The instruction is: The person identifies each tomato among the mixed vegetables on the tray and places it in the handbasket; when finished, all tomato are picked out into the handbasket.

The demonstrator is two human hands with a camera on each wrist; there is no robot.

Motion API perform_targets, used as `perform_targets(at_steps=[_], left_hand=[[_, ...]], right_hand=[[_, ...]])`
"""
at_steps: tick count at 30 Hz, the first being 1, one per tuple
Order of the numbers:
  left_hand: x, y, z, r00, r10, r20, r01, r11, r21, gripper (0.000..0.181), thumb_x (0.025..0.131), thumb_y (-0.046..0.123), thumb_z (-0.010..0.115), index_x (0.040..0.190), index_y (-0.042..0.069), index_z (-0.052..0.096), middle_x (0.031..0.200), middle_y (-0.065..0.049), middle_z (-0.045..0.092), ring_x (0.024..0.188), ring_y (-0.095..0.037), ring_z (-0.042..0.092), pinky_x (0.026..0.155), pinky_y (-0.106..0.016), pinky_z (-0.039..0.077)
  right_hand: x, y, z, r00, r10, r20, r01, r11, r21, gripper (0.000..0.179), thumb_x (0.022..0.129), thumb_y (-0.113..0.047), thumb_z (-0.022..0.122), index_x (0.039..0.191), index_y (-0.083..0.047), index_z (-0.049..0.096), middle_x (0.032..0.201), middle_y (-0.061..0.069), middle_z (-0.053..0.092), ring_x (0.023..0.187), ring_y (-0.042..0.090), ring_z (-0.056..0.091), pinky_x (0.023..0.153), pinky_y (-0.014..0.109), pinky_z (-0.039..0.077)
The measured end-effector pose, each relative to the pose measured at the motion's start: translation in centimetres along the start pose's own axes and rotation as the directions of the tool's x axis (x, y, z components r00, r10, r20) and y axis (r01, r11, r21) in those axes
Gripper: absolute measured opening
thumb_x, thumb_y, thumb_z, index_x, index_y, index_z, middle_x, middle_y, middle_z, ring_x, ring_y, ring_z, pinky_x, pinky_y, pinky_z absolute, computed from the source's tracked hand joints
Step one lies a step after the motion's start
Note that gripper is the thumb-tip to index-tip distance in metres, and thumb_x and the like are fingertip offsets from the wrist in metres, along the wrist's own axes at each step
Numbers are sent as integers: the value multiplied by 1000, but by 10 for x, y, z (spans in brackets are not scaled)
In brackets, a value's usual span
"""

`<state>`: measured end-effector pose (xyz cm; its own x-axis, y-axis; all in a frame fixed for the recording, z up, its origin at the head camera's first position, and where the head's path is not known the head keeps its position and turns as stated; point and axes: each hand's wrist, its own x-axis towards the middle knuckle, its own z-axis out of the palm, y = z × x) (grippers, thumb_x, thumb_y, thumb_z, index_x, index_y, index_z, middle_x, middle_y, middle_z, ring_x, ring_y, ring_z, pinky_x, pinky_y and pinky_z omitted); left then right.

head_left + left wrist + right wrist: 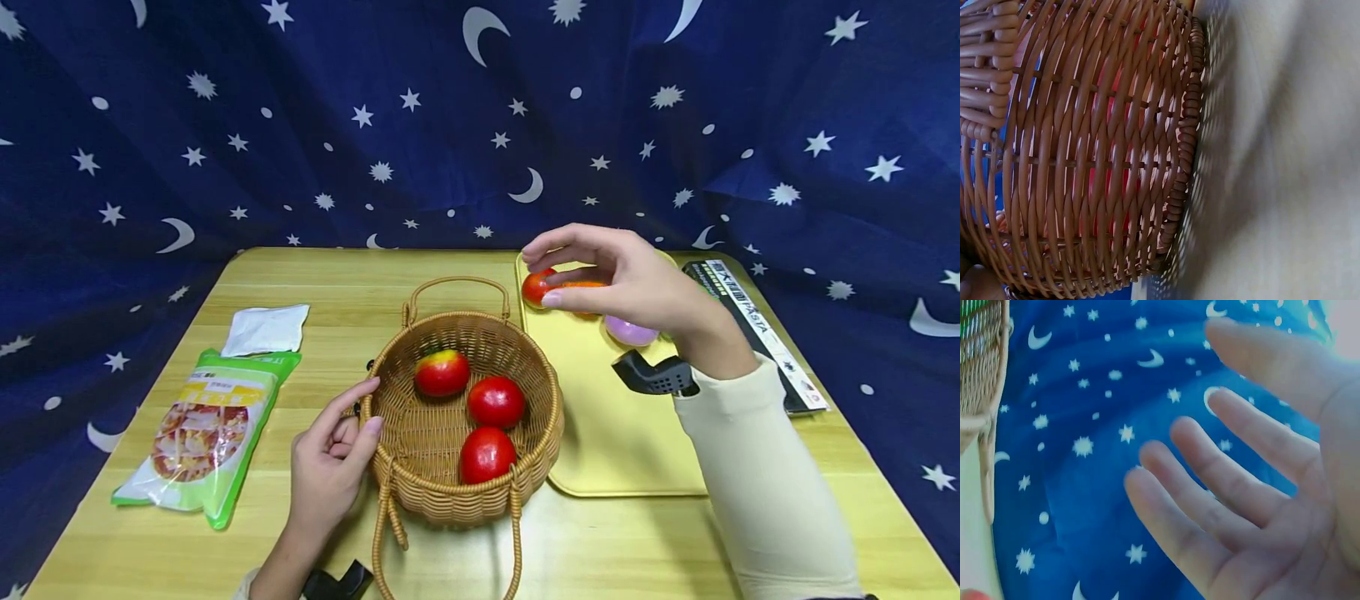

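Observation:
A round wicker basket [551, 425] stands on the table with 3 red fruits in it; one fruit [442, 372] has a yellow patch. My left hand [330, 458] holds the basket's left rim with thumb and index finger, the other fingers curled. Close up in the left wrist view, the basket's weave [1085, 156] lets red show through. Raised over the far part of a yellow tray [630, 450], my right hand [622, 275] has nothing in it, its fingers spread and slightly bent. Below it lie a red fruit [536, 287], an orange item [583, 287] and a purple item [630, 332], partly hidden.
Left of the basket lie a green-edged food bag [206, 433] and a white packet [266, 331]. A black-and-white pasta box [757, 333] lies along the tray's right side. One basket handle [517, 542] hangs toward the front; the other stands up behind.

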<state>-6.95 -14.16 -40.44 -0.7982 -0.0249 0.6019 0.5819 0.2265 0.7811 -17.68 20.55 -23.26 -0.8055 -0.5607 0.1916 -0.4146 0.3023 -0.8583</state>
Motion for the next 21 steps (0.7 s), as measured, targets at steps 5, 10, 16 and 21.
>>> perform_targets(at_steps=[5,10,16,21], left_hand=[[1,0,1,1000,2,-1,-2,1000,-3,48,83,-20,67,129,-6,65,55,5,27,47,-3,24,42,-19,24],[0,0,1,1000,-1,-1,1,1000,-1,48,83,-20,67,128,-6,65,55,6,27,47,-2,25,42,-19,24],[0,-1,0,1000,-4,0,4,1000,6,49,83,-19,68,130,-4,65,54,6,29,47,-1,25,42,-18,24],[0,-1,0,1000,2,3,-2,1000,2,49,83,-20,67,129,-5,65,55,5,28,47,-1,25,42,-18,24]], right_hand=[[-4,21,-4,981,36,-191,-30,999,32,44,92,-8,76,134,-9,64,129,8,65,119,24,62,94,26,53],[4,59,-1,938,76,-338,-30,990,138,45,93,-9,76,135,-11,62,131,10,62,122,28,58,100,24,48],[19,105,10,861,163,-482,-26,960,279,46,92,-11,78,135,-11,62,129,12,62,120,28,59,97,24,50],[30,137,23,785,183,-592,-49,971,235,46,91,-13,79,133,-11,63,129,11,63,120,26,59,103,31,47]])
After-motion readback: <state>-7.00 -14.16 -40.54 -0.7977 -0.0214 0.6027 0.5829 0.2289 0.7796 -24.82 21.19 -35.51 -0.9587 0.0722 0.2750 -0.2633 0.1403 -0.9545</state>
